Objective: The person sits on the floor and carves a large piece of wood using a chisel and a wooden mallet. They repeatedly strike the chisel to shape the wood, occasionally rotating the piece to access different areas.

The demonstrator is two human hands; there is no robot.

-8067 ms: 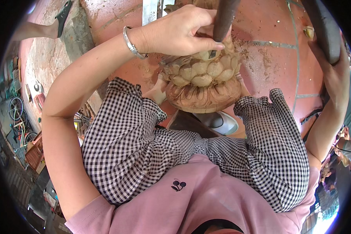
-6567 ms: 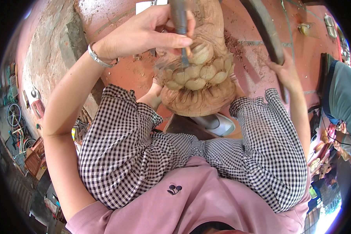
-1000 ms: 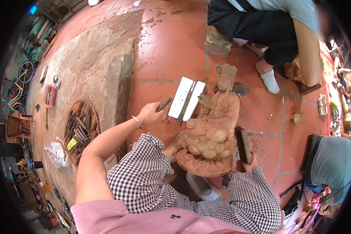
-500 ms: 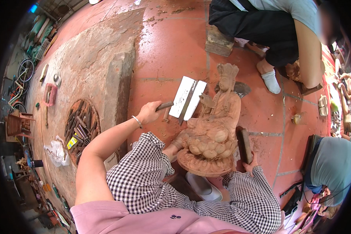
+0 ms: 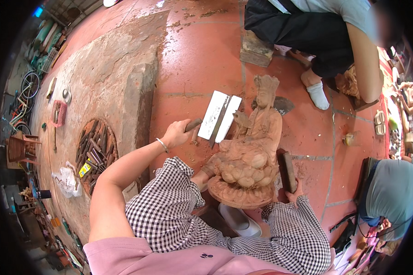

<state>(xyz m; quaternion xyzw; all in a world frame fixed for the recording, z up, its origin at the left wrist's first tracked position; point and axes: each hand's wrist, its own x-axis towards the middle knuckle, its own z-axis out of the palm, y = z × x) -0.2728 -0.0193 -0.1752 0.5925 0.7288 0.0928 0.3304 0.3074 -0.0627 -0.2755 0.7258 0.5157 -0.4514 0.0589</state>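
A carved wooden statue (image 5: 248, 160) of a seated figure on a lotus base stands upright between my legs. To its left, my left hand (image 5: 176, 134) is closed around a short dark rod-like tool (image 5: 193, 124); its working end cannot be made out. Just beyond that tool, a white sheet (image 5: 212, 114) lies on the floor with a long dark bar (image 5: 223, 120) across it. My right hand (image 5: 296, 192), partly hidden by my trouser leg, grips a dark wooden block-shaped mallet (image 5: 288, 170) beside the statue's right side, near my knee.
A round basket (image 5: 98, 151) of chisel-like tools and a plastic bag (image 5: 68, 181) sit on the stone slab (image 5: 124, 68) at left. A person (image 5: 307, 36) sits at the far right near a wooden block (image 5: 257, 48). Another person (image 5: 392, 197) is at the near right.
The tool in my left hand has tilted slightly, its far end a little closer in. My right hand and the mallet hold the same place.
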